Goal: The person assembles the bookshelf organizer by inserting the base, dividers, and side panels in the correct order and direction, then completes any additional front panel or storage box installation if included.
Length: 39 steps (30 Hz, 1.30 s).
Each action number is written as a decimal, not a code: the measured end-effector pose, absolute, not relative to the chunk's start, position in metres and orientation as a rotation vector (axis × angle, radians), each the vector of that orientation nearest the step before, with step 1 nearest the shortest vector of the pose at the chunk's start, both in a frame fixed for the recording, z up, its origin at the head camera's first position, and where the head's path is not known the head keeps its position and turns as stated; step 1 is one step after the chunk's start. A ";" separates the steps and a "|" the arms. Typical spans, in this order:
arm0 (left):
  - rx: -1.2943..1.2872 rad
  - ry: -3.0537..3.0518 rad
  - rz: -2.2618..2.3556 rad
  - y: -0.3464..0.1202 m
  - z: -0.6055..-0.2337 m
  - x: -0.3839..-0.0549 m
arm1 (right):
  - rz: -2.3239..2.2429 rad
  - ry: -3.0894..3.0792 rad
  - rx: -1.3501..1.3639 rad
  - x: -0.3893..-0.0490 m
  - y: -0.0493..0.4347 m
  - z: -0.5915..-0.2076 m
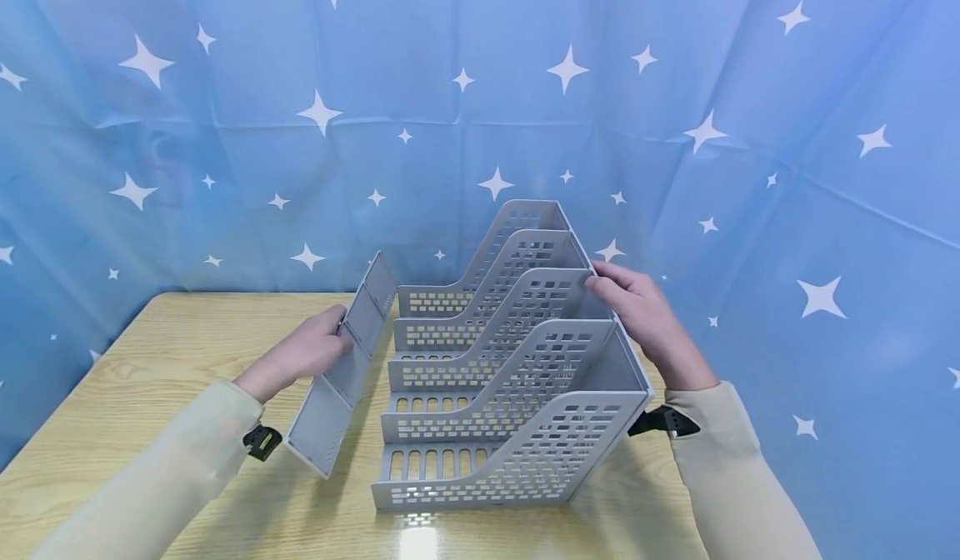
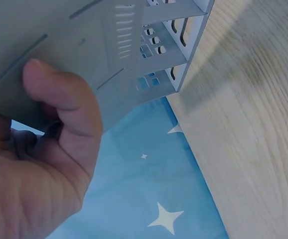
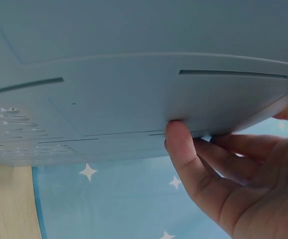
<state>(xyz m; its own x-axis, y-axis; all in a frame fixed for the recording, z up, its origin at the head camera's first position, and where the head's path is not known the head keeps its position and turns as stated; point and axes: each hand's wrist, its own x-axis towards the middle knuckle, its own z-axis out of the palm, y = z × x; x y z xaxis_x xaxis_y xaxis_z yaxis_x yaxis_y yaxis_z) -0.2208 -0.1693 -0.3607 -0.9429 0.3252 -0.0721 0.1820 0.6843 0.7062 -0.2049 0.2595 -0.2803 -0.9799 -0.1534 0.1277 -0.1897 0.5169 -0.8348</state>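
A grey plastic file rack (image 1: 611,370) stands on the table, its upright dividers sloping down towards the left and pierced with small slots. Left of it, my left hand (image 1: 311,346) holds a long flat grey panel (image 1: 347,370) by its edge, tilted and apart from the rack in the head view. In the left wrist view the thumb (image 2: 59,92) lies across the panel's face. My right hand (image 1: 641,310) grips the top edge of the rack's tall right side. The right wrist view has the thumb (image 3: 181,144) against its flat wall, other fingers partly hidden behind.
The wooden table (image 1: 202,327) carries the rack near its right part. Behind it hangs a blue curtain (image 1: 420,43) with white stars, close to the table's far edge. Each wrist wears a black strap (image 1: 262,442).
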 end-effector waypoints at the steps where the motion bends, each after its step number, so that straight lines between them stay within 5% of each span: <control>1: 0.418 2.707 1.097 -0.169 -0.360 -0.221 | 1.498 -2.702 0.307 -0.205 0.260 -0.280; 39: 0.488 2.825 0.898 -0.158 -0.341 -0.220 | 1.484 -2.735 0.284 -0.206 0.260 -0.279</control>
<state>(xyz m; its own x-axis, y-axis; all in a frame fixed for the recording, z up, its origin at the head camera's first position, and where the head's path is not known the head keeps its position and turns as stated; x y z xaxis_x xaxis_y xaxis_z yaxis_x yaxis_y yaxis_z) -0.2200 -0.1578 -0.3414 -0.9381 0.3448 -0.0324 0.2629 0.7698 0.5816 -0.2057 0.2599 -0.2789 -0.9833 -0.1507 0.1016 -0.1673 0.5324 -0.8298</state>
